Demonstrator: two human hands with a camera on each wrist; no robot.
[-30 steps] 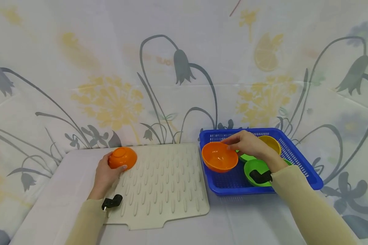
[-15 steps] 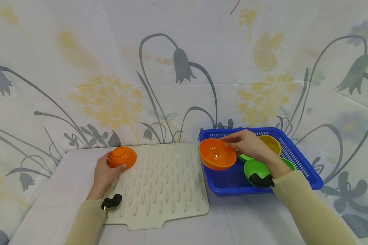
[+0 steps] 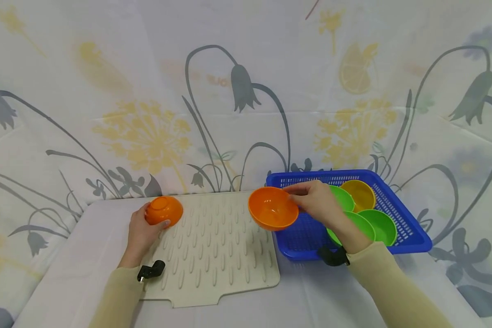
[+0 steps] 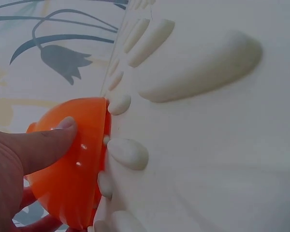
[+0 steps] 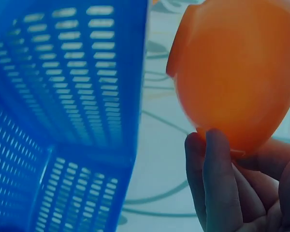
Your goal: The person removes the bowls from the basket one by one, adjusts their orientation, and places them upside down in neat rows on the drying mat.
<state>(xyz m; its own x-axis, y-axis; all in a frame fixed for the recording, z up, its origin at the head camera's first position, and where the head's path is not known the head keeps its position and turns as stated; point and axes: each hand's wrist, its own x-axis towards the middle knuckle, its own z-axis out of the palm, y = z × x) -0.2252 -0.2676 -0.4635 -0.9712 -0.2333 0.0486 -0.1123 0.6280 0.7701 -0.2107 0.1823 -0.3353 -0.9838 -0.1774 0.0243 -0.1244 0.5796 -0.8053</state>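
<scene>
An orange bowl (image 3: 164,210) lies upside down on the back left corner of the cream drying mat (image 3: 213,255). My left hand (image 3: 142,232) grips it, thumb on the near side in the left wrist view and other fingers partly hidden behind. A second orange bowl (image 3: 272,209), its hollow facing up and toward me, is held up where the mat's right edge meets the blue basket (image 3: 299,253). My right hand (image 3: 313,200) pinches its rim between thumb and fingers. In the right wrist view the outside of this bowl (image 5: 237,72) shows beside the basket wall.
Inside the basket stand several green bowls, among them one (image 3: 379,225) at the front right, and a yellow bowl (image 3: 358,196) behind them. Rows of raised ridges cover the mat. A flower-print cloth (image 3: 246,136) hangs behind the white table (image 3: 311,296).
My right hand has carried the second orange bowl leftward, from over the basket to the mat's right edge, uncovering more green bowls. The left hand has stayed on its bowl.
</scene>
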